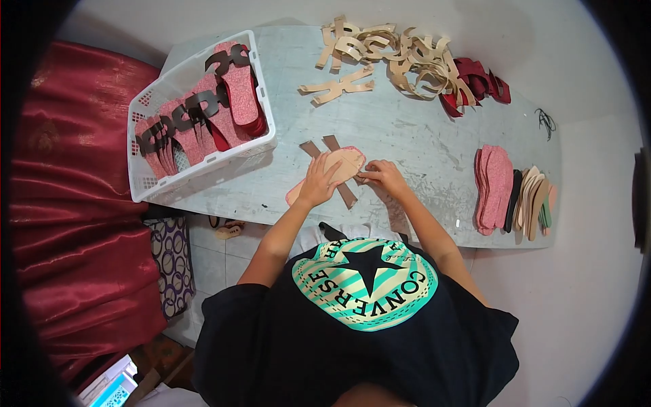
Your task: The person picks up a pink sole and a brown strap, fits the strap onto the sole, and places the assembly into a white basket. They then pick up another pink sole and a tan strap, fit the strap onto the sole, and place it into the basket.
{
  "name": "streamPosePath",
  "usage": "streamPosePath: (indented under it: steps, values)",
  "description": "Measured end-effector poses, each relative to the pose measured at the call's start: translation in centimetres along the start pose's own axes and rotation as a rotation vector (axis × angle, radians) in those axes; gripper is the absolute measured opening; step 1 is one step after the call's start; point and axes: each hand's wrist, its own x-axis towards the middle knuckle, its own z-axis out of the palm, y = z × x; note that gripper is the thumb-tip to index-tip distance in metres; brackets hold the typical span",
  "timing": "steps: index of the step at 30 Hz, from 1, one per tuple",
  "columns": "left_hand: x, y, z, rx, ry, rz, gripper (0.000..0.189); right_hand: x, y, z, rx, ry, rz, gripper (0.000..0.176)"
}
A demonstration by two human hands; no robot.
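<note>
A sandal insole lies on the table with its beige side up and pink edges showing. Brown X-shaped straps cross under it, their ends sticking out on both sides. My left hand grips the insole against the table, thumb and fingers spread over its beige face. At the insole's right edge, my right hand pinches an end of the brown strap. The fingertips of the right hand partly cover that strap end.
A white plastic basket of pink insoles with dark straps stands at left. Beige straps and red straps lie along the back. Pink insoles and several other soles stand in a row at right.
</note>
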Motion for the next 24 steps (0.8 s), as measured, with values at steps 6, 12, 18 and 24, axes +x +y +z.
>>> streamPosePath:
  steps: [6,12,18,24]
  values:
    - [0.3,0.5,-1.0,0.007,-0.020,-0.032,0.040,1.5,0.1,0.8,0.186,-0.001,0.048,0.018]
    - [0.4,0.5,-0.9,0.007,-0.014,-0.046,0.039,2.5,0.0,2.0,0.244,0.092,0.015,0.011]
    - [0.3,0.4,-0.9,0.033,-0.030,-0.042,0.040,3.1,-0.5,2.8,0.254,0.114,0.133,0.011]
    - [0.4,0.3,-0.8,0.041,-0.047,-0.053,0.041,3.6,-1.0,2.8,0.178,0.099,0.128,0.010]
